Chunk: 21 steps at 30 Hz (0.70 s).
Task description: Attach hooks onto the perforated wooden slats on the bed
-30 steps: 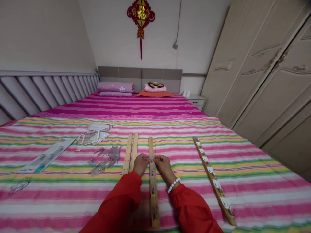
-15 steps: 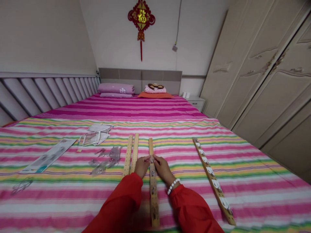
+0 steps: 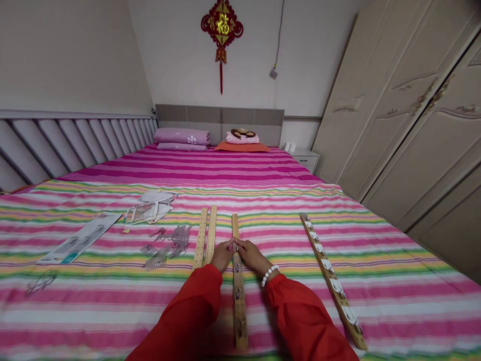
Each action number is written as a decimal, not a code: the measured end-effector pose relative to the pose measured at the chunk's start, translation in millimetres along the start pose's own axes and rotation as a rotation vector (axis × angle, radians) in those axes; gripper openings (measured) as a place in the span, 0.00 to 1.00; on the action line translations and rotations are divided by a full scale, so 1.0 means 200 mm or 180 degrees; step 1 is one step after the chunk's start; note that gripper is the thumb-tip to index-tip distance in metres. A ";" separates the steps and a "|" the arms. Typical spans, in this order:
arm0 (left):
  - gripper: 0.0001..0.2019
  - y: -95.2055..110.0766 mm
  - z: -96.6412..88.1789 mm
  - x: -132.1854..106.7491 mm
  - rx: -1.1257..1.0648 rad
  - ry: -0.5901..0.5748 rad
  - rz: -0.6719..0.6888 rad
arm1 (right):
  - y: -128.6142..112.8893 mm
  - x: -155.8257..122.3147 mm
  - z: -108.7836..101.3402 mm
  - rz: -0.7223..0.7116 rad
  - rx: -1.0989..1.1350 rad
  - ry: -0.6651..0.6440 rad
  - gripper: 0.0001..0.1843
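Note:
A wooden strip (image 3: 239,306) with small metal hooks lies lengthwise on the striped bed sheet (image 3: 383,260) in front of me. My left hand (image 3: 222,255) and my right hand (image 3: 252,254) meet over it, fingertips pinched together on a small clear hook (image 3: 235,246) pressed to the strip. A white bead bracelet (image 3: 269,275) circles my right wrist. Both sleeves are red. Two bare perforated wooden strips (image 3: 205,235) lie just left of my left hand.
A further wooden strip with white round hooks (image 3: 330,278) lies to the right. Loose clear hooks (image 3: 165,246), opened plastic packets (image 3: 148,210) and a long package card (image 3: 80,236) lie at the left. Pillows (image 3: 182,136) sit at the headboard; a wardrobe (image 3: 413,110) stands along the right.
My hands have come closer together and lowered the small hook onto the strip. The camera has shifted slightly.

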<state>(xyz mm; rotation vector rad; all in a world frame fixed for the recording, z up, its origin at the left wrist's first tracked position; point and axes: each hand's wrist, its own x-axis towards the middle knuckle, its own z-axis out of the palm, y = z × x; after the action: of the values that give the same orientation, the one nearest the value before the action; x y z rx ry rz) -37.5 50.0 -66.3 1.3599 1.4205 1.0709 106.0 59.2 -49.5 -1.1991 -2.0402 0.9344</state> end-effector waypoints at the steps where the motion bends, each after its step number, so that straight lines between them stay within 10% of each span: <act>1: 0.22 0.00 0.00 0.00 -0.0084 -0.0030 -0.0032 | 0.01 0.00 0.00 -0.0001 0.0113 0.0023 0.23; 8: 0.29 0.03 -0.01 -0.02 -0.0651 0.0151 -0.0518 | 0.06 -0.06 0.05 0.0444 0.1747 0.0648 0.27; 21: 0.10 0.09 0.03 -0.18 -0.0901 -0.0336 -0.0488 | -0.08 -0.21 0.07 0.1010 0.2516 0.0651 0.16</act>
<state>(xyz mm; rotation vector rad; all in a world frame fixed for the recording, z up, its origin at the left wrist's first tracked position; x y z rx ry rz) -25.3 14.4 -48.7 1.0715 1.2229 1.0393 105.3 11.3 -49.5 -1.1018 -1.1351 1.5053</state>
